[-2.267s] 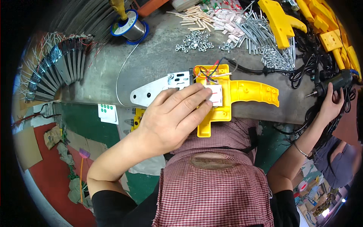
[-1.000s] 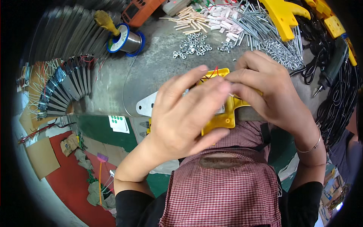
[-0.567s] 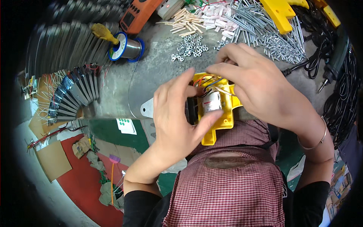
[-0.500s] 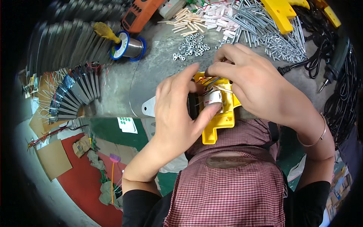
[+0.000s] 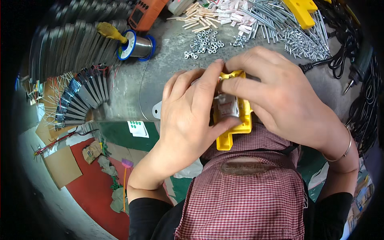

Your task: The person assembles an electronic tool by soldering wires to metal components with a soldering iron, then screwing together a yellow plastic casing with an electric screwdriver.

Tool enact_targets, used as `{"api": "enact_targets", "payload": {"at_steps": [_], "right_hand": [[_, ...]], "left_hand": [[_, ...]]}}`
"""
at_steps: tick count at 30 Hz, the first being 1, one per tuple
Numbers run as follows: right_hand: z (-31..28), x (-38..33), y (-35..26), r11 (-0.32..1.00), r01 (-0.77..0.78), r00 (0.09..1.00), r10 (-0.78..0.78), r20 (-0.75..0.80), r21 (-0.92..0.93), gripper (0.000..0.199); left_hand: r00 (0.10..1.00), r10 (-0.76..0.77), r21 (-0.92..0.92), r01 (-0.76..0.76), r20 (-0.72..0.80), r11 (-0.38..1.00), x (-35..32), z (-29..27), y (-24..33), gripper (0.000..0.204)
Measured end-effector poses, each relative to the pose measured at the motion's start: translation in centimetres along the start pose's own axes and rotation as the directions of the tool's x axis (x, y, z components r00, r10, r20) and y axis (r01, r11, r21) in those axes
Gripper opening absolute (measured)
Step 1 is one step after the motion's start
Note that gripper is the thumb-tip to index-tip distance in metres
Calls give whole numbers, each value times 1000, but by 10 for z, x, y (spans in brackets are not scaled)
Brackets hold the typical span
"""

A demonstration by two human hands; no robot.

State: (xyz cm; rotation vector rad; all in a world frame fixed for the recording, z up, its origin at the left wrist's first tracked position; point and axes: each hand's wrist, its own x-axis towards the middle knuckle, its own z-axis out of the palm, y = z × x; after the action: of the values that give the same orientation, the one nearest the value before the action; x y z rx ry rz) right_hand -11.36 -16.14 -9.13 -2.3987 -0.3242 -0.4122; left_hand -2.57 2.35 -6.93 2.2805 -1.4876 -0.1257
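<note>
Close in front of me, at the bench's near edge, both hands are on a yellow plastic housing (image 5: 245, 125). My left hand (image 5: 182, 110) is wrapped around its left side, the thumb lying across a white-and-silver part (image 5: 228, 107) inside it. My right hand (image 5: 282, 94) is closed over the far right end, with thumb and index finger bent at the rim. What lies under those fingertips is hidden. Left of my left hand, the rounded end of a metal plate (image 5: 157, 111) with a hole sticks out; the rest is covered.
Beyond my hands lie loose nuts (image 5: 204, 42), bolts (image 5: 306, 45) and wooden sticks (image 5: 198, 17). A solder spool (image 5: 143, 49) and stacked dark metal strips (image 5: 76, 46) are at left. Another yellow housing (image 5: 303, 15), a metal-tipped tool (image 5: 354, 78) and black cables (image 5: 362, 112) lie at right.
My right hand has shifted slightly nearer and its fingers now cover the wires at the housing's far end. My left fingers have moved right, closer to my right hand.
</note>
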Motion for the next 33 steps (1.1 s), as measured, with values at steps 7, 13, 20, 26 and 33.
{"api": "enact_targets", "payload": {"at_steps": [7, 13, 20, 26, 33], "right_hand": [[8, -4, -5, 993, 52, 999, -53, -7, -110, 21], [14, 1, -15, 977, 40, 999, -39, 12, -211, 21], [-25, -7, 2, 991, -105, 986, 94, -135, -78, 46], [-46, -67, 26, 831, -348, 937, 318, -142, -433, 30], [-49, -73, 51, 878, -292, 936, 182, -301, -378, 24]], "left_hand": [[998, -47, -98, 50, 32, 994, 2, 7, 0, 98], [988, 58, -21, -62, -142, 998, -6, 12, 2, 98], [992, -89, -81, 82, -87, 993, -17, 15, 2, 102], [997, -14, 52, 18, -70, 999, -18, 21, 15, 90], [992, -14, 127, 31, -128, 991, -21, 33, 19, 90]]}}
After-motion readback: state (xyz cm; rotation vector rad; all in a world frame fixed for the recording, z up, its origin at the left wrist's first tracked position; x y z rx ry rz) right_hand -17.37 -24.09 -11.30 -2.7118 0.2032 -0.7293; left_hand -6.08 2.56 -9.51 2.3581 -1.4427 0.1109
